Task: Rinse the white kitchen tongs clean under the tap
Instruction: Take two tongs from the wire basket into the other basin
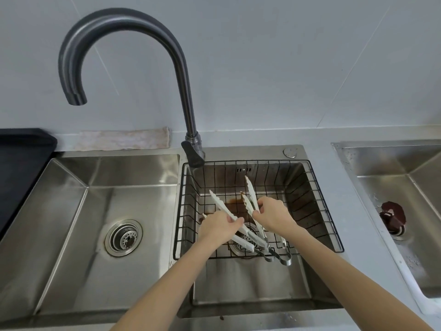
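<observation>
Two pairs of white kitchen tongs lie over a black wire basket [188, 206] in the right sink basin. My left hand [218, 226] grips the left tongs [220, 204] around the middle. My right hand [274, 215] pinches the right tongs [250, 189], whose lower jaw carries brown dirt. Both pairs end in metal loops [282, 258] at the basket's near rim. The grey gooseneck tap [181, 75] rises behind the basket, with its spout [77, 99] hanging over the left basin. No water runs from it.
The left basin [71, 211] holds a round drain strainer [124, 237]. A brown stain marks the right basin's floor. A folded cloth [121, 139] lies behind the sink. A black board [21, 161] sits far left. Another sink [393, 187] with a dark drain plug [392, 217] is on the right.
</observation>
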Tool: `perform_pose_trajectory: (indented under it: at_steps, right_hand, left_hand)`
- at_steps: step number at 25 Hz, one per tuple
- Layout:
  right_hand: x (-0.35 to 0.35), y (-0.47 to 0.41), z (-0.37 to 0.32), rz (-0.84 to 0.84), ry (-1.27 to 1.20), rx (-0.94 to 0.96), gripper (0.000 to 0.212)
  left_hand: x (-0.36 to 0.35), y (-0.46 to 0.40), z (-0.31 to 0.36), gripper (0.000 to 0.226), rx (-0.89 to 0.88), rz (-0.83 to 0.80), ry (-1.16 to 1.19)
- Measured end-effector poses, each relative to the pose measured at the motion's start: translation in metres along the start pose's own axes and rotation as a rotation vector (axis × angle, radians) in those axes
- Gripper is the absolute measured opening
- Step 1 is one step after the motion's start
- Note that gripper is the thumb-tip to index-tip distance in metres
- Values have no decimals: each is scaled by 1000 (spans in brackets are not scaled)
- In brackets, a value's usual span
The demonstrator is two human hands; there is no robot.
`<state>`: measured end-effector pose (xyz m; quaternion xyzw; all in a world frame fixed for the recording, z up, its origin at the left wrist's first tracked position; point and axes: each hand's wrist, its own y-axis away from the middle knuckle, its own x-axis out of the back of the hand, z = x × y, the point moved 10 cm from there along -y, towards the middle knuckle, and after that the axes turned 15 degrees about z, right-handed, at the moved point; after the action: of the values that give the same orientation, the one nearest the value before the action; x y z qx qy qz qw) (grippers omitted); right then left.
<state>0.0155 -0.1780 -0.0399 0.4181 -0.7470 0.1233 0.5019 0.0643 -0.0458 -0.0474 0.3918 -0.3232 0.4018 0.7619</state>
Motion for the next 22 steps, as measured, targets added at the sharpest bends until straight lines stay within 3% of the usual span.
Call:
perform_pose_trajectory:
  at_steps: [5, 8, 13, 18, 22]
  right_hand:
    - [15, 17, -24, 41, -44, 52, 32]
    - [16, 31, -40, 61, -74, 72, 36]
    - [8, 62, -77, 76, -164, 116, 36]
    - [-13, 79, -119, 46, -313, 109, 56]
    - [-34, 90, -163, 26, -385, 112, 54]
  left_hand:
    - [14, 15, -20, 29, 251, -23, 624]
    - [25, 28, -31, 18, 310, -61, 826]
    - [47, 45, -63, 20, 340, -35, 948]
    - [73, 48, -110, 14, 405, 47, 1022]
    - [105, 46, -149, 6, 421, 90, 1032]
